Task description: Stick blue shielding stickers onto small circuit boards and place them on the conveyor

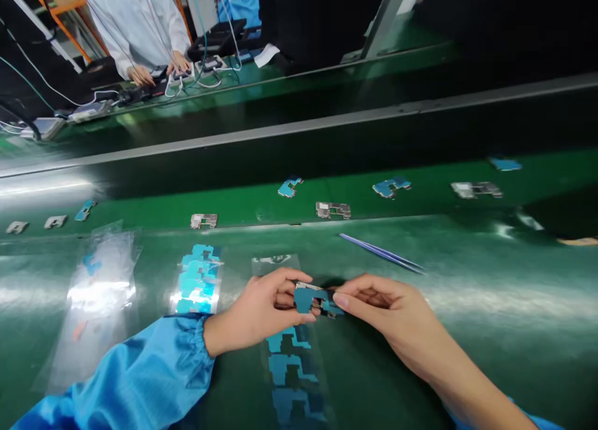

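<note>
A small circuit board (306, 298) with a blue film on its face is held up between my two hands. The fingers and thumb of my left hand (268, 305) grip its left end. At its right end, my right hand (378, 299) pinches the board between thumb and forefinger. Below lies a clear sheet of blue die-cut stickers (286, 369), partly covered by my left hand. Blue tweezers (380, 253) rest on the bench beyond my right hand.
A second sticker sheet (199, 279) and glossy clear sheets (100, 296) lie to the left. Along the green strip (252, 205) sit several boards, some bare metal (332, 210), some blue-covered (391, 187). Across the bench, a person in a white coat (140, 28) handles devices with cables.
</note>
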Demonstrator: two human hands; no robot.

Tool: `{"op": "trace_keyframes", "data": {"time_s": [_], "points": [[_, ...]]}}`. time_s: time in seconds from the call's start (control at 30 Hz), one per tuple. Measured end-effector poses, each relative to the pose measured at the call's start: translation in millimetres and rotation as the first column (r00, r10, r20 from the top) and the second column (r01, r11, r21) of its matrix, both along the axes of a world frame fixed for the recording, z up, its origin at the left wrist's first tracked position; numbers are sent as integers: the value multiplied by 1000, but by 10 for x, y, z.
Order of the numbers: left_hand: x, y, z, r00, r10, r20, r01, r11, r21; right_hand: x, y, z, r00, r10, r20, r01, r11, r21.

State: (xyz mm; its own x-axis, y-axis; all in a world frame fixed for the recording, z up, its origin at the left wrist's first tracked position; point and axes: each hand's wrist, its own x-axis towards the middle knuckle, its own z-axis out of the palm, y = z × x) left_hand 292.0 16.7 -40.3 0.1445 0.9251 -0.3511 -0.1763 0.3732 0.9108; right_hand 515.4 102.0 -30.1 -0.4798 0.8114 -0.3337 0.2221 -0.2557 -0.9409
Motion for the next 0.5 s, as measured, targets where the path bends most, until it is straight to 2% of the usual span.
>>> {"op": "trace_keyframes", "data": {"time_s": [0.13, 0.43, 0.5], "points": [[4, 8, 46, 999, 29, -16, -29, 998, -52, -3, 2, -31, 1000, -9, 9, 9, 1000, -3], [25, 2, 28, 997, 81, 10, -79, 990, -116, -1, -59, -14, 993, -112, 47, 115, 992, -60], [28, 6, 39, 996, 87, 2, -86, 987, -138, 10, -58, -44, 993, -104, 53, 107, 993, -56]]}}
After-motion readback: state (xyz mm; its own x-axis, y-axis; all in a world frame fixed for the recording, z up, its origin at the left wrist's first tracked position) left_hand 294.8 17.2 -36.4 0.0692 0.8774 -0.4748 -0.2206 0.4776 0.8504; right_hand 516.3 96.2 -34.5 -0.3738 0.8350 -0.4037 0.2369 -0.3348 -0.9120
